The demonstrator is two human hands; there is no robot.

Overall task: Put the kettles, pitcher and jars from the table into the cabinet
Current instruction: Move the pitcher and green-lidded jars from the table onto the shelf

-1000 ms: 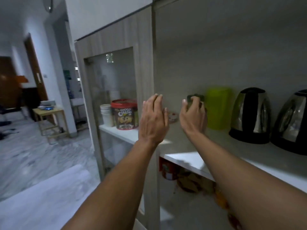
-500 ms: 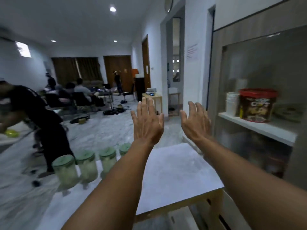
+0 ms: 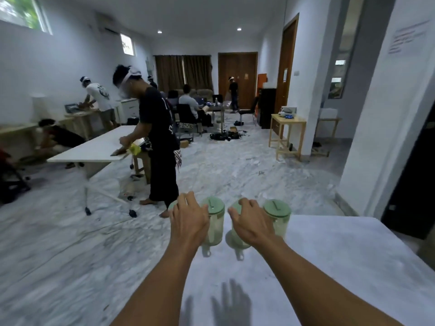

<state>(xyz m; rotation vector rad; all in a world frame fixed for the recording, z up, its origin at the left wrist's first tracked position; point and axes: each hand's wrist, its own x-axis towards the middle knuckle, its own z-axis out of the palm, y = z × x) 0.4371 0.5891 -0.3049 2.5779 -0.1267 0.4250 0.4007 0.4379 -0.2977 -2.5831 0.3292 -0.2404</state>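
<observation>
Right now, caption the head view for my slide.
Both open hands reach over four green-lidded jars on the white table.

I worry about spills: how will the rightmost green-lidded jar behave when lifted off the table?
The rightmost jar looks like clear plastic, so probably rigid and not very fragile. It seems empty or nearly so, hence likely light. It stands near the table edge, tall and narrow, so a sideways nudge might tip it.

Dim, bluish cast. Ceiling spots [image 3: 239, 29] and high windows [image 3: 127, 44] light it. Hand shadows on surface [image 3: 353, 255]. Soft motion blur, fisheye bending at edges.
</observation>
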